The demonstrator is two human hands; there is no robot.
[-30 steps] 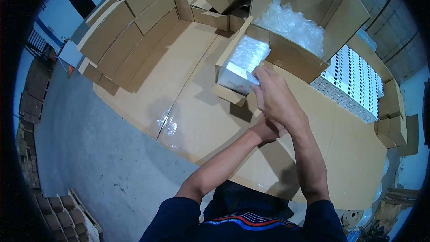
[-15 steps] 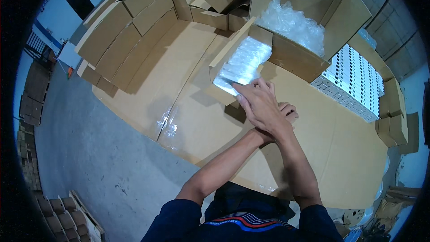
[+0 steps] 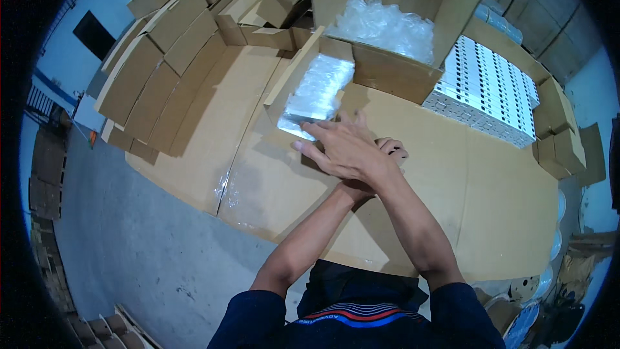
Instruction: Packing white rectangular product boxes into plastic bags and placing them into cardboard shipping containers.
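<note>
Moved since earlier: the small open box [image 3: 310, 94] with the clear plastic packets, lifted and tilted a second ago, is now laid flat on the cardboard-covered table [image 3: 491, 187], just beyond the fingertips.
Head view, right hand [image 3: 345, 148]: it is laid over the left, fingers spread and flat, fingertips just touching the near edge of the packets; nothing is pinched.
Head view, left hand [image 3: 391, 150]: it is mostly hidden beneath the right hand, only curled fingers showing at the far side; whether anything is held cannot be told.
Beyond the grip: a large open carton [image 3: 394, 74] filled with crumpled clear plastic bags stands just behind the small box.
Right of the grip: a tray of white packed pieces [image 3: 491, 90] lies well apart.
Left of the grip: flat cardboard boxes [image 3: 161, 58] are stacked in rows.
Meaning of the change: the box appears to have been set down and released, and the hands seem to be pressing or smoothing its near edge.
</note>
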